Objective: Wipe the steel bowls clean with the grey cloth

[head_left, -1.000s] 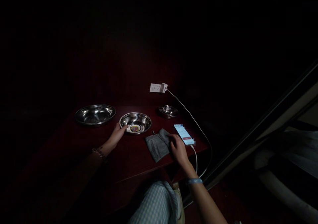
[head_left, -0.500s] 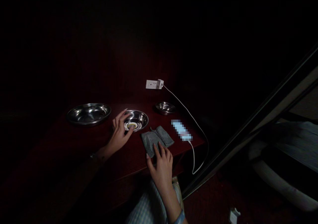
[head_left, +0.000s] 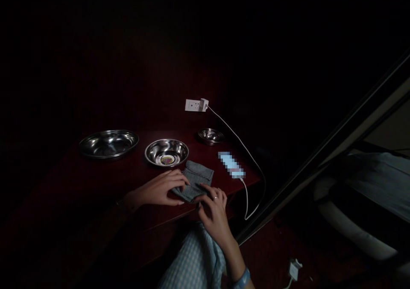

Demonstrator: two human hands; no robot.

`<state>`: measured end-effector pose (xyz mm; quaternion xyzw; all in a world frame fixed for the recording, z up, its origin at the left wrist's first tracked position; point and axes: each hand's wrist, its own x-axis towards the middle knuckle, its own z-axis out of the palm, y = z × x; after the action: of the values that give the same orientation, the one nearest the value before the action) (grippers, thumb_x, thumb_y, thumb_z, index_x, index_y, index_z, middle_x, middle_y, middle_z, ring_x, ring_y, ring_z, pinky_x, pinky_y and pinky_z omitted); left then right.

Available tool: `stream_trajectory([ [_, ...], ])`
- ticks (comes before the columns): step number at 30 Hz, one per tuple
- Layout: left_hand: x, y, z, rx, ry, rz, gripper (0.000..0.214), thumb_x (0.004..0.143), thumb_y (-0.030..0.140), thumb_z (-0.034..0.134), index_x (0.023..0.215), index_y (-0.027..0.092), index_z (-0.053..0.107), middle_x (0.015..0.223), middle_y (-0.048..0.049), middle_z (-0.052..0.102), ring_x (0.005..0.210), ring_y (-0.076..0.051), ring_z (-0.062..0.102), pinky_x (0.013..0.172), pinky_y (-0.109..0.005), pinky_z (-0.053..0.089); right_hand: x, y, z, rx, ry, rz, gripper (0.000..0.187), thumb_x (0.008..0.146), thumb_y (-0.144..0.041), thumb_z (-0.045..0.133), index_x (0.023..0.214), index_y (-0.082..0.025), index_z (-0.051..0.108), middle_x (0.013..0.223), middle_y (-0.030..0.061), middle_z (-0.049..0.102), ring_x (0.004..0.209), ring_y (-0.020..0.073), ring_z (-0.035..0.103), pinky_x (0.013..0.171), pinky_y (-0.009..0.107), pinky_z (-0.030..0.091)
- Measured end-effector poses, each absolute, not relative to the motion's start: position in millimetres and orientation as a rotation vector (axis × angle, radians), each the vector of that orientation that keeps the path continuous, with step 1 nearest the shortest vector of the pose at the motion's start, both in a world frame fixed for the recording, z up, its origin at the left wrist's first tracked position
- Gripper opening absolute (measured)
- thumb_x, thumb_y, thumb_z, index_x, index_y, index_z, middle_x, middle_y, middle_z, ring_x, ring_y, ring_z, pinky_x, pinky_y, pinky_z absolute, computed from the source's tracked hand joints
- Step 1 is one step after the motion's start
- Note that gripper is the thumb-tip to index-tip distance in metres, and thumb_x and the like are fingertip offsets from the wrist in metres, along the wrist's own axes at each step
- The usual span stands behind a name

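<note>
A folded grey cloth (head_left: 199, 172) lies on the dark red table near its front edge. My left hand (head_left: 160, 188) rests over the cloth's left corner, fingers bent and apart, with the thumb low beside the edge. At the lower right, my right hand (head_left: 215, 212) has its thumb and index finger close together on the cloth's near edge; a ring shows on one finger. Just behind the cloth stands a shiny steel bowl (head_left: 152, 154) with a round label inside its bottom.
A wide steel dish (head_left: 109, 145) stands at left, a small steel bowl (head_left: 209, 136) behind. A lit phone (head_left: 231, 165) charges at right; its white cable (head_left: 246, 195) hangs past the table edge (head_left: 179, 216) and runs to a wall socket (head_left: 194, 105). A white plug (head_left: 294, 269) lies low at right.
My left hand has left the steel bowl and come down to the cloth. The cloth has turned and shifted slightly left. My right hand's thumb and index finger have drawn together at its edge.
</note>
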<state>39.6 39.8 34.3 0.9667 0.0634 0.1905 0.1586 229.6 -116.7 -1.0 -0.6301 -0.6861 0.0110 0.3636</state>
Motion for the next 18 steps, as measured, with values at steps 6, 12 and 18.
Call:
stream_trajectory([
  [6,40,39,40,2.723,0.236,0.461,0.013,0.087,0.03,0.056,0.084,0.02,0.063,0.114,-0.0026,0.066,0.103,-0.019,0.056,0.094,-0.031,0.038,233,-117,-11,-1.565,-1.634,0.012,0.014,0.087,-0.027,0.059,0.101,-0.025,0.061,0.134,0.0062,0.052,0.121,0.0243,0.047,0.1,0.041,0.039],
  [12,43,43,30,2.511,0.278,0.491,0.019,0.09,0.032,0.054,0.096,0.019,0.066,0.116,-0.0056,0.065,0.109,-0.02,0.056,0.1,-0.033,0.038,236,-111,-19,-1.572,-1.551,0.06,0.009,0.091,-0.032,0.056,0.091,-0.023,0.06,0.109,0.005,0.064,0.104,0.0215,0.056,0.09,0.037,0.042],
  [18,50,50,15,2.324,0.378,0.564,0.023,0.09,0.035,0.053,0.095,0.017,0.067,0.108,-0.0067,0.066,0.099,-0.019,0.059,0.088,-0.031,0.045,228,-106,-19,-1.596,-1.461,0.026,0.015,0.094,-0.033,0.051,0.086,-0.022,0.057,0.089,0.003,0.062,0.089,0.0197,0.054,0.082,0.034,0.041],
])
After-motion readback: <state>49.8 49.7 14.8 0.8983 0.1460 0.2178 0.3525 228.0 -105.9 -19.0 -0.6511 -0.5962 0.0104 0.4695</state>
